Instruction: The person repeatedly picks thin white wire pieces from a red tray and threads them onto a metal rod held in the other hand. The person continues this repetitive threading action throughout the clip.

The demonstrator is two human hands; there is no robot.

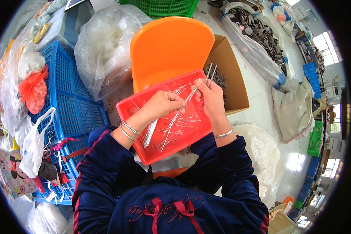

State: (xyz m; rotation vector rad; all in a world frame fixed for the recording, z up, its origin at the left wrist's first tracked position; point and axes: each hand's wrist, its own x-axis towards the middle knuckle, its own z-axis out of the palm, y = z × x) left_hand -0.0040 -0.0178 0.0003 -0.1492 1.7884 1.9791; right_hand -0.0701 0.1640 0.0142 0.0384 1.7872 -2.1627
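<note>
Both forearms rise from six o'clock — left hand [162, 104] curled into a loose fist, right hand [210, 97] at three o'clock of it, fingertips pinched.

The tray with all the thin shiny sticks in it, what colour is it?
The tray is bright red, seen best in the head view, under both hands.
</note>
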